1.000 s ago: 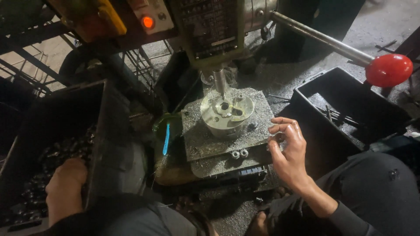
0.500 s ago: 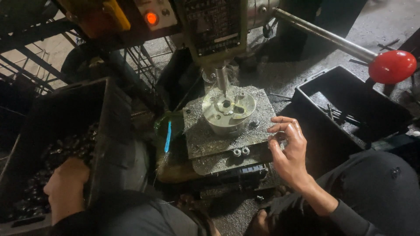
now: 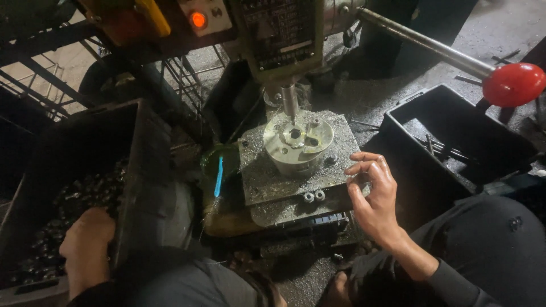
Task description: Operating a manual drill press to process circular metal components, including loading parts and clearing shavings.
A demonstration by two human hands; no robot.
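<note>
Left hand (image 3: 85,250) lay buried among small dark parts (image 3: 68,210) in a black bin (image 3: 142,165), grasp unclear; right hand (image 3: 372,196) rested half-curled, empty, beside the drill plate (image 3: 267,182).

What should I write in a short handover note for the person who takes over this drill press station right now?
Left hand: down in the black bin of small dark metal parts, fingers hidden.
Right hand: at the right edge of the press table, fingers curled; whether it pinches anything is unclear.
Round fixture sits under the spindle.
Two small nuts lie at the table's front edge.
Red-knobbed lever: untouched.
</note>
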